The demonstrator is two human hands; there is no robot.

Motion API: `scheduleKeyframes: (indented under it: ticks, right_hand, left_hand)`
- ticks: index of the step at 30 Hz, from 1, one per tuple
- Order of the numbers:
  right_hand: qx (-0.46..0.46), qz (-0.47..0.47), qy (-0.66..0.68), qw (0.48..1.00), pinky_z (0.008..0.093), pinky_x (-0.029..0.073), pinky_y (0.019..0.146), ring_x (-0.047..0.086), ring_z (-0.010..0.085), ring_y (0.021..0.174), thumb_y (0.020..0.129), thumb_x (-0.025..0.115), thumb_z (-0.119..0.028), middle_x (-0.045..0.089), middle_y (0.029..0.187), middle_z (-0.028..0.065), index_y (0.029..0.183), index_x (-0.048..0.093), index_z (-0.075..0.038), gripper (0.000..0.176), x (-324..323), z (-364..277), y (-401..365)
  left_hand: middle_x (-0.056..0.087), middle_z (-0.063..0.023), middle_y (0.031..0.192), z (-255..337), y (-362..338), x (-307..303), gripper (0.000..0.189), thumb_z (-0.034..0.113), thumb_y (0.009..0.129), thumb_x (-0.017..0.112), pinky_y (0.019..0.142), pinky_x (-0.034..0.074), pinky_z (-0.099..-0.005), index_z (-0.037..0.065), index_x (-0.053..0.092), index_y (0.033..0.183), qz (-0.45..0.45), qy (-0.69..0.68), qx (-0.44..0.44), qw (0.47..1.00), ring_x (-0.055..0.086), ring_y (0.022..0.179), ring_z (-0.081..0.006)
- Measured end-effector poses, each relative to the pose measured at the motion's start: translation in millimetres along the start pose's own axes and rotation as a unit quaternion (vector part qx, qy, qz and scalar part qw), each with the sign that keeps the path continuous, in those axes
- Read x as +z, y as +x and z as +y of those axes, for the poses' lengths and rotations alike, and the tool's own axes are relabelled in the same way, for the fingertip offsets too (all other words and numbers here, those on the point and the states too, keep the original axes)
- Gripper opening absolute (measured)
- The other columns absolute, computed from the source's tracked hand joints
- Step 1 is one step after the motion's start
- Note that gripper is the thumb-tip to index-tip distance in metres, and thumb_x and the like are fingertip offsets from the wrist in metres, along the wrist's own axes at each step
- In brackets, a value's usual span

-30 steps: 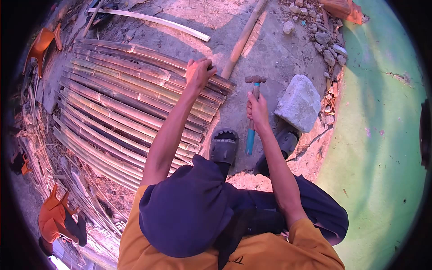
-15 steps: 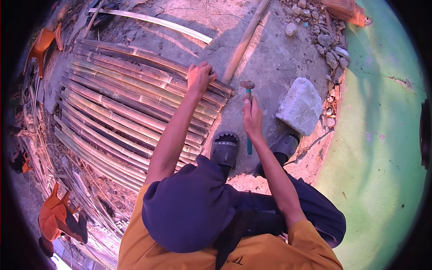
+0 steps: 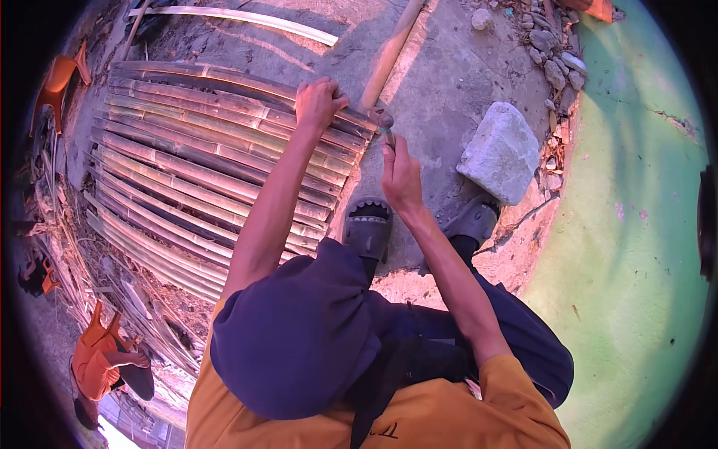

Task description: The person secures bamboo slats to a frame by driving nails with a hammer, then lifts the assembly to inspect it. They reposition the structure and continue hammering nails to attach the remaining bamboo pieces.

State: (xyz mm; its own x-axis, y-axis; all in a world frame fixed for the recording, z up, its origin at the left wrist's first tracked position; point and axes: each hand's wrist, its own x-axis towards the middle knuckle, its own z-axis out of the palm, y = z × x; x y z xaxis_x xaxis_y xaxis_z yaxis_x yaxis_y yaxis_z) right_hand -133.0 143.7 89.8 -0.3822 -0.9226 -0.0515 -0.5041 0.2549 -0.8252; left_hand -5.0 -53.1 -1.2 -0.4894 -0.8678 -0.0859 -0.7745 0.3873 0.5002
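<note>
My right hand (image 3: 402,176) grips a hammer (image 3: 382,120) by its handle. Its rusty-looking head is close to the right-hand end of the upper bamboo slats, just right of my left hand (image 3: 319,103). That hand is closed, fingertips pinched over the edge of the split-bamboo panel (image 3: 202,161); whatever is between them is too small or hidden to make out. The panel consists of several long slats lying side by side on the ground, with narrow gaps between them.
A pale stone block (image 3: 499,153) lies right of my feet. A bamboo pole (image 3: 393,52) reaches up from the panel's corner, and a white strip (image 3: 247,22) lies behind. Rubble (image 3: 550,60) borders a green floor (image 3: 636,247). A person in orange (image 3: 97,367) sits lower left.
The hammer has swung up and left, toward the bamboo ends near my left hand. My left hand stays pinched at the panel's edge. The whole view has shifted slightly.
</note>
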Motion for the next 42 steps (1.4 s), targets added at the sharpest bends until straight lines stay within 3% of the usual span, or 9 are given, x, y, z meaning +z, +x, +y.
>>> scheduleKeyframes:
  ticks: [7,9,19,22,27,30,34,38,42]
  right_hand:
    - [-0.043,0.059,0.057,0.996,0.0571,0.046,0.058,0.065,0.0527,0.072,0.109,0.05,-0.02,0.065,0.078,0.0279,0.119,0.051,-0.003,0.02,-7,-2,-5]
    - [0.03,-0.096,-0.096,0.99,0.0512,0.048,0.059,0.064,0.0533,0.074,0.109,0.05,-0.02,0.063,0.076,0.0279,0.113,0.051,-0.001,0.019,18,36,-6]
    - [-0.009,0.066,0.083,0.994,0.05,0.043,0.056,0.063,0.0503,0.068,0.109,0.051,-0.02,0.056,0.069,0.0259,0.109,0.052,0.0,0.02,-15,-1,-18]
    - [0.045,-0.087,-0.103,0.99,0.058,0.043,0.058,0.063,0.0555,0.075,0.109,0.051,-0.021,0.063,0.075,0.0297,0.111,0.052,-0.002,0.019,11,37,-1]
    - [0.04,-0.026,-0.014,0.999,0.0562,0.046,0.058,0.063,0.0551,0.074,0.108,0.053,-0.022,0.062,0.072,0.0297,0.111,0.052,-0.001,0.021,-22,7,12]
    - [-0.015,0.1,0.078,0.992,0.0554,0.047,0.056,0.064,0.0528,0.071,0.107,0.054,-0.023,0.064,0.072,0.0275,0.108,0.052,-0.001,0.022,-27,5,-10]
    - [-0.004,-0.085,-0.119,0.989,0.058,0.046,0.057,0.065,0.0529,0.072,0.108,0.053,-0.024,0.065,0.074,0.03,0.109,0.051,-0.002,0.022,17,41,11]
    - [0.031,0.031,-0.005,0.999,0.0488,0.047,0.053,0.063,0.0515,0.065,0.108,0.054,-0.022,0.062,0.067,0.0253,0.109,0.052,-0.002,0.02,-21,-17,19]
    - [0.014,0.103,0.115,0.988,0.0464,0.049,0.057,0.062,0.0525,0.067,0.107,0.055,-0.021,0.06,0.067,0.0262,0.114,0.054,-0.001,0.022,-27,-13,-14]
  left_hand:
    - [0.063,-0.0081,0.082,-9,-2,3,0.032,0.033,0.078,0.079,0.084,0.043,-0.0416,0.006,0.064,0.072,0.03,-0.017,0.018,0.999,0.064,0.081,-0.0305]
    - [0.063,-0.0078,0.082,-5,-3,4,0.032,0.033,0.08,0.078,0.084,0.043,-0.0417,0.006,0.064,0.071,0.021,-0.019,0.014,1.0,0.064,0.081,-0.0302]
    - [0.067,-0.0083,0.088,-6,-1,0,0.026,0.033,0.078,0.081,0.094,0.044,-0.0425,0.008,0.071,0.077,-0.032,-0.003,-0.021,0.999,0.067,0.088,-0.0281]
    - [0.063,-0.0079,0.083,-1,-9,5,0.028,0.032,0.078,0.077,0.085,0.044,-0.0413,0.007,0.066,0.075,0.036,-0.03,0.026,0.999,0.064,0.084,-0.0292]
    - [0.064,-0.0077,0.086,-4,-4,1,0.032,0.035,0.081,0.079,0.088,0.044,-0.042,0.006,0.066,0.077,0.005,-0.017,0.005,1.0,0.065,0.087,-0.0296]
    - [0.065,-0.0072,0.087,-1,-3,-2,0.033,0.036,0.082,0.079,0.089,0.044,-0.0419,0.006,0.066,0.078,-0.015,-0.002,-0.008,1.0,0.065,0.088,-0.0297]
    - [0.065,-0.007,0.086,0,-13,8,0.032,0.035,0.081,0.08,0.089,0.044,-0.0419,0.006,0.065,0.077,0.018,-0.023,0.021,0.999,0.065,0.088,-0.0293]
    - [0.065,-0.007,0.085,-5,-7,3,0.03,0.034,0.081,0.079,0.089,0.044,-0.042,0.007,0.067,0.076,-0.003,-0.012,-0.002,1.0,0.066,0.088,-0.0284]
    - [0.066,-0.0073,0.086,-5,-3,3,0.029,0.034,0.08,0.078,0.09,0.044,-0.0418,0.007,0.068,0.076,0.001,-0.023,-0.011,1.0,0.066,0.086,-0.0278]
